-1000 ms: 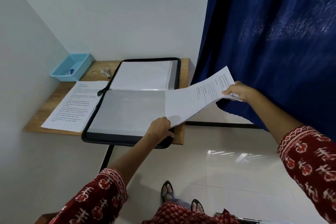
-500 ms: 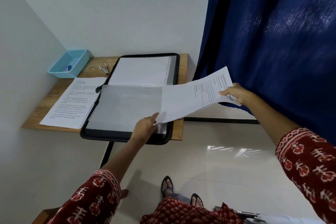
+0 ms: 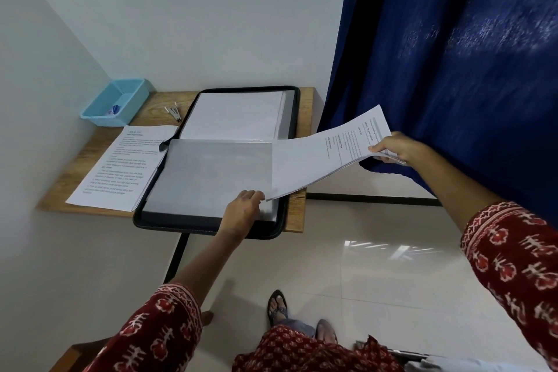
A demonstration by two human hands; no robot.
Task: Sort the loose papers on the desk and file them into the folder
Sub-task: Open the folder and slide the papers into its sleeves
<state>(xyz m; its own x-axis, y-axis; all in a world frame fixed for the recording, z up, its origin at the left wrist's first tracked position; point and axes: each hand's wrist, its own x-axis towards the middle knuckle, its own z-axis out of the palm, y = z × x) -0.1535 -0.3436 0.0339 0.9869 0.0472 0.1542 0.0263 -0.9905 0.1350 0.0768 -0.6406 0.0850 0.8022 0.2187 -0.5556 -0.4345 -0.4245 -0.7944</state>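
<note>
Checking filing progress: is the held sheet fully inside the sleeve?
No. The sheet is partly in the sleeve; most sticks out toward the right hand.

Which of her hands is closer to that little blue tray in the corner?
Left. The left hand rests on the open folder, across the desk from the blue tray; the right hand holds papers beyond the desk's far side.

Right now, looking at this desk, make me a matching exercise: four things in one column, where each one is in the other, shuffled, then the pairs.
Things:
1. blue tray
2. printed stack
3. held sheets
4. left hand

Places:
A. pinched by the right hand
B. desk's far left corner
C. at the folder's near edge
D. flat on the desk, left of the folder

Pairs: 1-B, 2-D, 3-A, 4-C
</note>
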